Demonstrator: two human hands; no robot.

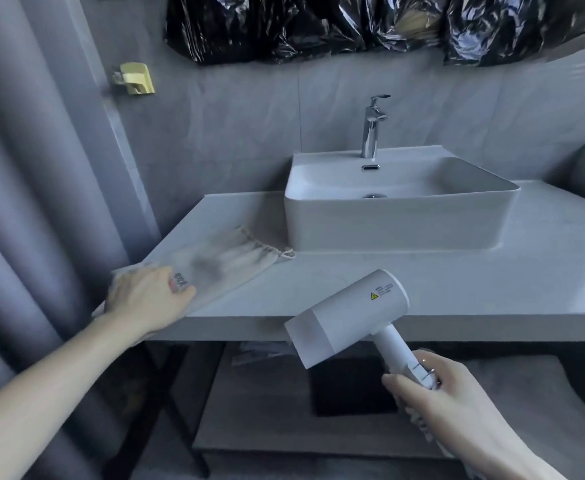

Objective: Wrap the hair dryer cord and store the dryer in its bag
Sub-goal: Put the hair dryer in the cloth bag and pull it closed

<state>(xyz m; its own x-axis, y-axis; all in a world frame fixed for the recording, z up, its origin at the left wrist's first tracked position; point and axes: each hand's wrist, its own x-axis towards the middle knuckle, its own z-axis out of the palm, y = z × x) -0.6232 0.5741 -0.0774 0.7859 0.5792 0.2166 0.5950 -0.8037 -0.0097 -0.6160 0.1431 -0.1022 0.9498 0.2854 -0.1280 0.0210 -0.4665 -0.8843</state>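
A white hair dryer (350, 315) hangs in the air in front of the counter edge, its nozzle pointing down and left. My right hand (436, 396) is closed around its handle, with the plug prongs showing beside my fingers; the cord is mostly hidden in my grip. A pale cloth drawstring bag (228, 261) lies flat on the left end of the white counter (457, 282), its gathered mouth toward the sink. My left hand (149, 299) lies on the bag's closed end at the counter's corner, fingers curled onto the cloth.
A white rectangular basin (398, 202) with a chrome tap (370, 129) stands on the counter behind the dryer. Grey curtains (24, 202) hang on the left. A brass wall fitting (135, 79) is above the bag. A lower shelf holds a dark object (350, 386).
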